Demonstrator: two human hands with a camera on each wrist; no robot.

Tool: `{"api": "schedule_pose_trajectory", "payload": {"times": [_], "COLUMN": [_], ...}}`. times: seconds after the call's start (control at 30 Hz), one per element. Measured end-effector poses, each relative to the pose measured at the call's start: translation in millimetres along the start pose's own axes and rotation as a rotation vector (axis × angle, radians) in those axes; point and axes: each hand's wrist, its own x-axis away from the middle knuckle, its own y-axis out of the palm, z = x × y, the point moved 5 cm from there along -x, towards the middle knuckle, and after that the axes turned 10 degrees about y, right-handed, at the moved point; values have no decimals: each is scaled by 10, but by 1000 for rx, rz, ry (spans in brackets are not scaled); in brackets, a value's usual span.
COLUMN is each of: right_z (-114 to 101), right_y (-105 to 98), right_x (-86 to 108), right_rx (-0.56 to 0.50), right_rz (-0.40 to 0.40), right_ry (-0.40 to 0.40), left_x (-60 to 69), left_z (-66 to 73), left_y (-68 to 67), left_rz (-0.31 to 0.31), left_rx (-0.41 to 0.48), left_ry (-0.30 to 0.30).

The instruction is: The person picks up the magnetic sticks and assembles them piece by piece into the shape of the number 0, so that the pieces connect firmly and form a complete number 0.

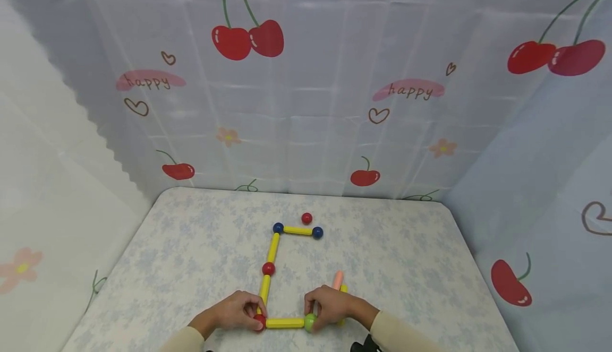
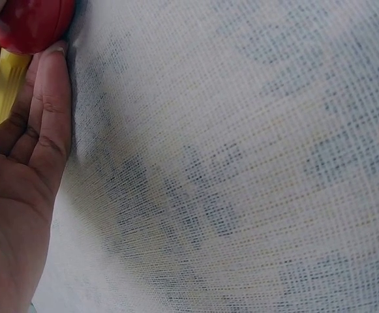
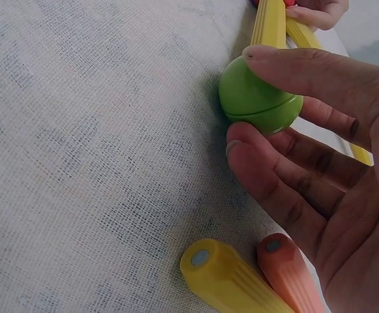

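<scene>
Near the table's front edge, my left hand [image 1: 236, 310] pinches a red ball [image 1: 260, 324] at a corner of a stick-and-ball figure. A yellow stick [image 1: 285, 323] runs from that ball to a green ball [image 1: 309, 322], which my right hand [image 1: 331, 305] holds between thumb and fingers. From the left corner, another yellow stick [image 1: 265, 288] leads up to a middle red ball [image 1: 269, 269]. Beyond it, a yellow stick [image 1: 273, 248] reaches a blue ball [image 1: 278, 228]. The top yellow stick [image 1: 298, 231] ends at a second blue ball [image 1: 317, 232].
A loose red ball [image 1: 307, 218] lies just behind the top stick. Beside my right hand are a pink stick [image 3: 290, 274] and a loose yellow stick [image 3: 225, 277]. Cherry-print curtains [image 1: 306, 102] surround the patterned tabletop [image 1: 406, 256]. A black object [image 1: 365, 344] shows at the bottom edge.
</scene>
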Motion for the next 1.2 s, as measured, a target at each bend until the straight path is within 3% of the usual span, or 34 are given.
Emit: {"api": "schedule_pose_trajectory", "payload": {"times": [0.37, 0.63, 0.93, 1.2], "right_z": [-36, -4, 104, 215], "right_y": [-67, -335, -704, -763], "right_x": [34, 107, 197, 179], "right_rx": [-26, -76, 112, 178], "right_rz": [7, 113, 317, 309], "right_ry": [-14, 32, 28, 59], "left_x": [-8, -8, -12, -11], "left_z": [36, 34, 14, 21], "left_y": [-12, -6, -2, 0], "left_rz": [6, 2, 12, 16], "left_rx": [-16, -14, -17, -12], "left_ry": [-23, -38, -66, -76]}}
